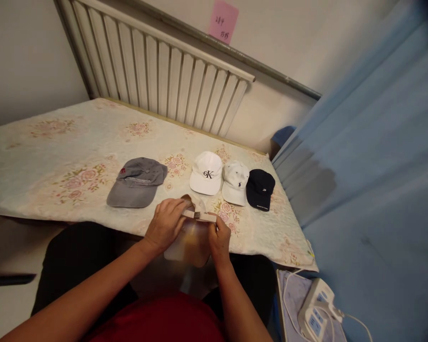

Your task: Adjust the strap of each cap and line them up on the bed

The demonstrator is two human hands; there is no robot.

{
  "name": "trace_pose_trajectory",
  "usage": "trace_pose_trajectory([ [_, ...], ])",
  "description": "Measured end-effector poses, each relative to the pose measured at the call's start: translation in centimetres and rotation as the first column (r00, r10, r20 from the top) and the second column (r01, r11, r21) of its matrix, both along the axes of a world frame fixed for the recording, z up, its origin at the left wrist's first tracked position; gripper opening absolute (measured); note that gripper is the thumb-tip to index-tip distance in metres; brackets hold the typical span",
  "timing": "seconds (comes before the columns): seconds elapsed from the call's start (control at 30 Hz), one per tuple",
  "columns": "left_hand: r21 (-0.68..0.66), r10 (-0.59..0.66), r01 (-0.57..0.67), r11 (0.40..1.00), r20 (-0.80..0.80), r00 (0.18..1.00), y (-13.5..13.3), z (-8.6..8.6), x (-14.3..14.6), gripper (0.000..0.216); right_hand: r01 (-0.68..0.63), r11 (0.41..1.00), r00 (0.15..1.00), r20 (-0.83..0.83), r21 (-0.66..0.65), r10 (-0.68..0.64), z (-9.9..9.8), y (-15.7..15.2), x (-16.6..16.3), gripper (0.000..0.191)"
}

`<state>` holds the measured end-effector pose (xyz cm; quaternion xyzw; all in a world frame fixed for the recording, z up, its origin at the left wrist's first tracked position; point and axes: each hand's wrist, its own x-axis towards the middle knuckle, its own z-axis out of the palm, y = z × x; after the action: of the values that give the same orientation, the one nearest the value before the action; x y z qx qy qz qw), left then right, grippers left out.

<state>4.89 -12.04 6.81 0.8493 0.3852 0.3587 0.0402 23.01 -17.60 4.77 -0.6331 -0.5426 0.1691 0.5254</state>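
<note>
Between my hands is a beige-brown baseball cap (185, 249), held over my lap at the bed's near edge. Its pale back strap with a small dark buckle (197, 215) faces up, and its brim hangs toward me. My left hand (167, 223) is closed on the left end of the strap and the cap's edge. The strap's right end is pinched by my right hand (219, 237). Beyond them on the bed lie a grey cap (139, 183), a white cap with black letters (206, 173), an off-white cap (235, 183) and a black cap (260, 189).
The caps lie on a flowered bed cover (82, 183). Behind it stands a white radiator (157, 66) against the wall. A blue curtain (371, 190) hangs at the right. Below it, a power strip (316, 311) with cables rests on a small stand.
</note>
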Motion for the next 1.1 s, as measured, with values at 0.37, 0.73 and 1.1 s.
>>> trace_pose_trajectory([
  [0.37, -0.134, -0.208, 0.204, 0.97, -0.013, 0.978, 1.3, 0.8, 1.4, 0.015, -0.018, 1.0, 1.0, 0.002, 0.015, 0.018, 0.1, -0.1, 0.4, 0.036],
  [0.73, -0.37, -0.245, 0.306, 0.877, 0.203, 0.948, 1.4, 0.3, 1.4, 0.01, -0.073, 0.997, 0.992, -0.106, -0.032, 0.069, 0.9, -0.1, 0.2, 0.033],
  [1.1, -0.381, -0.261, 0.365, 0.849, 0.298, 0.918, 0.9, 0.8, 1.6, 0.011, -0.083, 0.996, 0.994, -0.068, -0.035, 0.081, 0.7, 0.0, 0.2, 0.032],
])
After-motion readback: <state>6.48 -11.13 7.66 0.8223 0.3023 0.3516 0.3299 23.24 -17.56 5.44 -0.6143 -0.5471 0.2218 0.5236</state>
